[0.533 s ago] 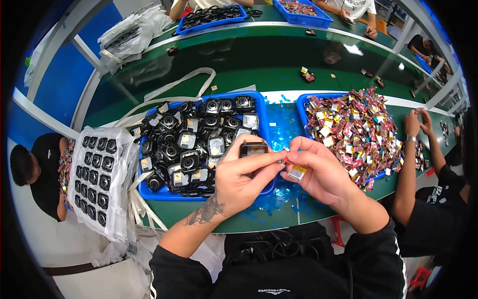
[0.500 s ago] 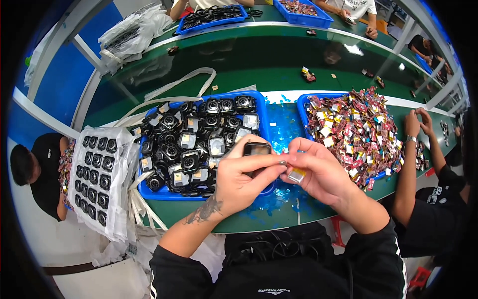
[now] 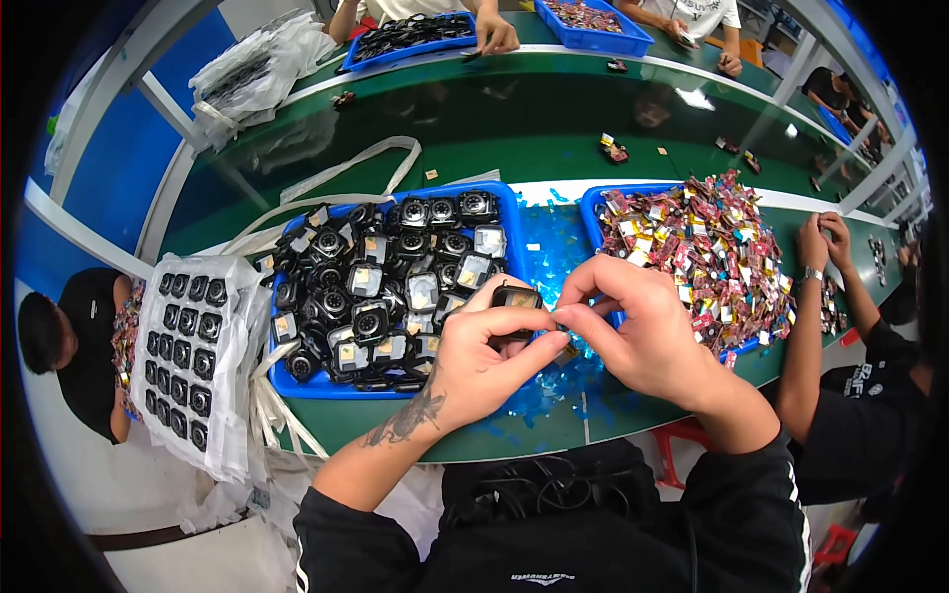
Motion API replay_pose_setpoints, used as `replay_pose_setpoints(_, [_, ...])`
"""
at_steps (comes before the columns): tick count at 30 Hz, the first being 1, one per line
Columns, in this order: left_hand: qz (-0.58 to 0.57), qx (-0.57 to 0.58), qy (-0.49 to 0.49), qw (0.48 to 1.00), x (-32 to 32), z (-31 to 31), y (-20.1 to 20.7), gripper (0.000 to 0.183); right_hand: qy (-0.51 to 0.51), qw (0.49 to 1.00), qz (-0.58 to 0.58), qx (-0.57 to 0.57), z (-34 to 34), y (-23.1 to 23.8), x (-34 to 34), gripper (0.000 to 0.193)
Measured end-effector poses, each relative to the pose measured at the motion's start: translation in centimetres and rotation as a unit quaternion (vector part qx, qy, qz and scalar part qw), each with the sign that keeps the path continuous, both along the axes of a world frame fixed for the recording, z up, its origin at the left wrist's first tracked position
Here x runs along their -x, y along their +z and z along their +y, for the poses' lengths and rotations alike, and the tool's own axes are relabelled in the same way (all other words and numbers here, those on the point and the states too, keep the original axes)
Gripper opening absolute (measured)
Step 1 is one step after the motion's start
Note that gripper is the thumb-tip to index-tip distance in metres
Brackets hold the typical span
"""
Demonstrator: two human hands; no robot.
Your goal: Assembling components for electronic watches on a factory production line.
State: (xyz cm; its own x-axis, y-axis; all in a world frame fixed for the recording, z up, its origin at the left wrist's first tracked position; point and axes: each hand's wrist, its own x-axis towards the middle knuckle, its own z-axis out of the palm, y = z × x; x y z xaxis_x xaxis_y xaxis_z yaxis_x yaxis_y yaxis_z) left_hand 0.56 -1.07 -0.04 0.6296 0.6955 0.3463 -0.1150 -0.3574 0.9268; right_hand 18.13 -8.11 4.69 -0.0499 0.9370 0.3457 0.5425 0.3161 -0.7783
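My left hand [image 3: 484,351] is closed around a black watch case [image 3: 518,297], its squarish face tilted up above the index finger. Just right of it, my right hand [image 3: 638,331] pinches with thumb and forefinger against the left fingertips. Whatever lies in that pinch is too small or hidden to make out; a yellowish bit [image 3: 571,348] shows beneath the fingers. Left of my hands stands a blue tray [image 3: 516,212] heaped with black watch cases [image 3: 371,321]. To the right, another blue tray [image 3: 590,210] is piled with small red circuit boards and silver-yellow battery pieces [image 3: 692,262].
Blue film scraps [image 3: 554,237] litter the green table [image 3: 465,430] between the trays. A white foam sheet [image 3: 222,371] with rows of watch cases is at left. Beyond runs a dark green belt [image 3: 514,119] with scattered parts. Co-workers sit across, left and right.
My right hand has turned over, knuckles up, and its fingers have come together at the left fingertips. The silver-yellow piece below them is now mostly hidden. Across the belt, a co-worker's hand has appeared.
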Motion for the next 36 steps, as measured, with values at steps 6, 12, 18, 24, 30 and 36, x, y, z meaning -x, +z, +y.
replay_pose_setpoints(6, [-0.007, 0.123, 0.014, 0.992, -0.4, 0.0, -0.9, 0.015, -0.074, 0.961, -0.202, -0.175, 0.6, -1.5, 1.2, 0.014])
replay_pose_setpoints(12, [0.024, 0.257, 0.019, 0.966, -0.1, 0.5, -0.2, 0.016, -0.102, 0.972, -0.191, -0.090, -1.4, -1.9, 0.8, 0.014])
replay_pose_setpoints(18, [-0.008, 0.196, -0.009, 0.981, -0.1, 0.1, -0.3, 0.017, -0.034, 0.998, -0.016, -0.045, 0.7, -0.7, -0.6, 0.017])
replay_pose_setpoints(24, [0.029, 0.137, -0.004, 0.990, -0.3, 0.0, -0.4, 0.015, 0.019, 0.997, -0.070, -0.035, 0.9, -1.1, -0.6, 0.015])
replay_pose_setpoints(30, [0.042, 0.194, 0.006, 0.980, -0.2, 0.2, -0.7, 0.014, -0.025, 0.920, -0.316, -0.231, 0.3, -2.5, 0.5, 0.020])
replay_pose_setpoints(36, [0.027, 0.125, -0.008, 0.992, -0.4, -0.4, -0.3, 0.013, -0.042, 0.982, -0.125, -0.135, -0.1, -2.5, 0.3, 0.016])
